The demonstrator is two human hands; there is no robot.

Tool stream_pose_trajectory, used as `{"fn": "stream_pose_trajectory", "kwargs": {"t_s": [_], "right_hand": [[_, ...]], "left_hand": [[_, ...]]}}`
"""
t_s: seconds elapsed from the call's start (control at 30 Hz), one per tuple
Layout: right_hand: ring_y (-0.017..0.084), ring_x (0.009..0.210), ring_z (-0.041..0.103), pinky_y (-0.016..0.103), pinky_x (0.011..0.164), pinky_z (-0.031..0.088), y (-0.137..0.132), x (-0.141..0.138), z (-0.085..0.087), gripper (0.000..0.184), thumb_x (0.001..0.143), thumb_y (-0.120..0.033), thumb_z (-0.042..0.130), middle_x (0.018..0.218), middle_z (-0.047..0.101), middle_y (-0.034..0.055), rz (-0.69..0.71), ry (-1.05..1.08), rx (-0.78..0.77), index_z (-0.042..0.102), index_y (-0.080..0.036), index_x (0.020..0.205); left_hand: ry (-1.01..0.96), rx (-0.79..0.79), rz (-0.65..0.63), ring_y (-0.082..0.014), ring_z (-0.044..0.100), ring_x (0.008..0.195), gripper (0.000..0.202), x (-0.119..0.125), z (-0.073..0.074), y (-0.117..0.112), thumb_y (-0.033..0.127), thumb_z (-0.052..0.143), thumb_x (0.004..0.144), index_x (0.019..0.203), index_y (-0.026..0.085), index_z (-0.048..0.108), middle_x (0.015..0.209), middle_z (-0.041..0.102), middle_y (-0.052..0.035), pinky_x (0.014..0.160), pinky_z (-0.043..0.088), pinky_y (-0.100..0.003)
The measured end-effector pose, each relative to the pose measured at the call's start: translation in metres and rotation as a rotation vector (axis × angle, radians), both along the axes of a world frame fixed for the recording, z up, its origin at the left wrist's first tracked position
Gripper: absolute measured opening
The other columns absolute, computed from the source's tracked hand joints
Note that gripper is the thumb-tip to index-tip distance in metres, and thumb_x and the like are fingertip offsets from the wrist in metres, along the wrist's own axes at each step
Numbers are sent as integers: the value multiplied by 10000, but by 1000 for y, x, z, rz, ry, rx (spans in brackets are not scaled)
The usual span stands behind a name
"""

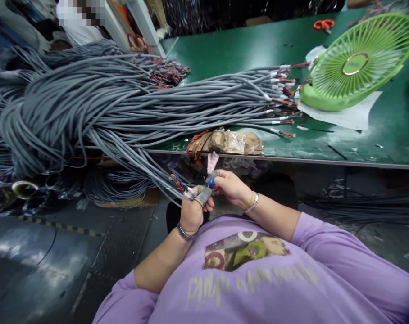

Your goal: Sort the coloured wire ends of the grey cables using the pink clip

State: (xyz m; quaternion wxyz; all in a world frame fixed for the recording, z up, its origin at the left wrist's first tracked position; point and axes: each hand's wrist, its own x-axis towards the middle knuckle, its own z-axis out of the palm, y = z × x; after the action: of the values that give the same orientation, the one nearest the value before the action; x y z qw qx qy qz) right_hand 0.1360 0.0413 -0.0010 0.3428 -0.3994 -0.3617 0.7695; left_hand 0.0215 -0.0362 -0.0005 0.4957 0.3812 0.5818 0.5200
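My left hand (192, 215) is closed around the end of a grey cable, with its thumb wrapped in grey tape. Thin colored wires (178, 182) and white-sleeved cable ends lie right beside that thumb. Close to it on the right, my right hand (234, 188) is pinched shut, with grey and blue coverings on its fingertips. What sits between those fingertips is too small to make out. Several grey cables (133, 159) run from the large bundle on the table down over its edge to my left hand.
A thick bundle of grey cables (150, 105) with stripped ends covers the left of the green table (238, 45). A taped wooden block (240, 142) sits at the front edge. On the right stand a green fan (339, 101) and orange-handled scissors (323, 25). Another person (78, 27) is at upper left.
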Motion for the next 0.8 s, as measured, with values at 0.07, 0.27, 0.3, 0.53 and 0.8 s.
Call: {"fn": "stream_pose_trajectory", "kwargs": {"t_s": [0.07,0.27,0.3,0.53,0.8], "right_hand": [[69,463,402,192,451,334,9,1,-5,46,651,-147,567,513,475,-56,-122,24,-98,529,-173,649],[63,524,482,189,496,419,25,23,-16,77,696,-176,646,647,566,-29,-87,208,-275,585,-155,738],[76,561,524,204,523,451,23,26,-16,101,700,-193,660,700,606,-9,19,231,-286,616,-152,781],[82,582,535,198,533,453,6,25,-1,281,651,-329,800,684,622,2,289,135,-21,666,-131,798],[77,543,513,205,514,424,1,16,-1,211,605,-261,786,625,610,-4,176,51,120,641,-130,686]], "left_hand": [[14,-20,-46,-65,498,376,347,0,-1,-4,431,657,786,586,154,591,486,594,3,382,311,-173],[-28,-13,29,-70,492,377,292,-4,-3,-5,422,677,760,641,164,605,498,598,14,384,338,-179],[-39,-8,49,-69,489,372,289,-4,-3,-4,421,679,757,645,165,605,496,596,16,378,332,-178],[-23,26,34,-65,498,378,312,-3,-4,0,405,678,760,592,160,585,491,595,8,378,315,-171],[1,59,18,-66,513,394,299,-1,-6,-2,366,651,806,599,157,598,504,601,9,390,333,-174]]}}
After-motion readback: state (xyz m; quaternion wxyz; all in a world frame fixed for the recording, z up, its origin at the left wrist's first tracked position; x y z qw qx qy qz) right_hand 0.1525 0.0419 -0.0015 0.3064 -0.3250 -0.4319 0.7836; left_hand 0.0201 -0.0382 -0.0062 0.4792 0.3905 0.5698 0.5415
